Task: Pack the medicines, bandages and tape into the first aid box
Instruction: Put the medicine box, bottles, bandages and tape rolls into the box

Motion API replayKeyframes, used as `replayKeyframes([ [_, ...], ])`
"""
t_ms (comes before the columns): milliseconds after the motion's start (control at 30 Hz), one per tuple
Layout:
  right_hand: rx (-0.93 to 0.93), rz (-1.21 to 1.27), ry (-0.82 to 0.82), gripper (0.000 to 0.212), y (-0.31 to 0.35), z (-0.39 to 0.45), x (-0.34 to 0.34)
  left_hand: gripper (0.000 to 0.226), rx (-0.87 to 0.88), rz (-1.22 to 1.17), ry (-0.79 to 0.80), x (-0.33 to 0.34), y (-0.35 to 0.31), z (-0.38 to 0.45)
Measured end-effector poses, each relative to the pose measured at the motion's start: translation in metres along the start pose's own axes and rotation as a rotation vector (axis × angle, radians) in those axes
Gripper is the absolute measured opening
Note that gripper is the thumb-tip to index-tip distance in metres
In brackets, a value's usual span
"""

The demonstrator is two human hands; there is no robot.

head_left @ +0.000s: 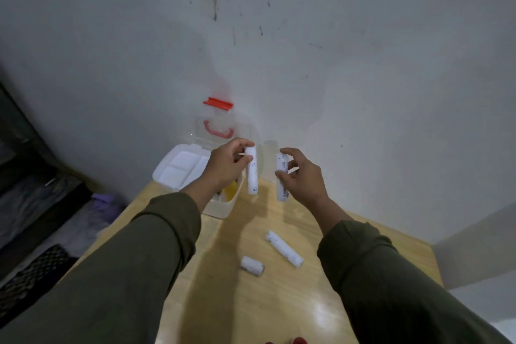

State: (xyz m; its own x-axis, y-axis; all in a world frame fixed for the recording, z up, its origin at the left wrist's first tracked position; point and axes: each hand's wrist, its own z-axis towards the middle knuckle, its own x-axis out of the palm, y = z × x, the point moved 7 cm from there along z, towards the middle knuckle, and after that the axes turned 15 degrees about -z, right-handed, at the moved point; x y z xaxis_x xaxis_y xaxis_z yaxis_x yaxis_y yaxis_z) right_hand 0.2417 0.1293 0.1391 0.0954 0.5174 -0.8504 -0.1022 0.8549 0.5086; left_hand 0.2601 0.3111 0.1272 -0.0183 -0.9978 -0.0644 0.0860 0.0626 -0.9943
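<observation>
Stained grey wall behind, wooden bench (223,301) pushed up against it. Only the head view to go on. First aid box (220,208) sits at the far left edge of the bench, lid (215,131) thrown back against the wall, white tray (181,166) swung out to the left, something yellow inside.

My left hand (226,167) pinches the top of one roll (251,173), thumb and fingers closed round it, roll hanging near upright, long axis vertical, just beside the box's right rim. My right hand (303,176) grips a second roll (282,179) the same way, fingers partly curled on it, also near upright, further right and clear of the box.

Two more rolls lie on the bench nearer me: a long one (284,248) lying diagonal, a short one (252,267) to its left.

Box lies left and below both hands; left hand is nearer, so I judge its roll goes in first, turned flat to fit.
</observation>
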Motion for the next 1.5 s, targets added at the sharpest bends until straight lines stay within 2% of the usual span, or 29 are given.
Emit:
replayKeyframes([
  [300,0.018,0.108,0.024,0.041,0.055,0.015,0.028,0.032,-0.021,0.064,-0.058,-0.063,-0.002,0.008],
  [600,0.059,0.150,0.053,0.039,0.084,0.021,0.064,0.024,-0.062,0.094,0.036,-0.089,0.015,0.011],
  [967,-0.073,-0.136,0.137,0.035,0.088,0.002,0.094,0.019,-0.153,0.122,0.194,-0.076,0.058,0.001],
  [1367,-0.081,-0.215,0.061,0.030,0.079,-0.004,0.105,0.020,-0.189,0.207,0.281,-0.071,0.075,-0.005],
  [1500,-0.165,-0.296,0.036,0.025,0.081,-0.005,0.107,0.022,-0.180,0.244,0.308,-0.068,0.078,-0.007],
])
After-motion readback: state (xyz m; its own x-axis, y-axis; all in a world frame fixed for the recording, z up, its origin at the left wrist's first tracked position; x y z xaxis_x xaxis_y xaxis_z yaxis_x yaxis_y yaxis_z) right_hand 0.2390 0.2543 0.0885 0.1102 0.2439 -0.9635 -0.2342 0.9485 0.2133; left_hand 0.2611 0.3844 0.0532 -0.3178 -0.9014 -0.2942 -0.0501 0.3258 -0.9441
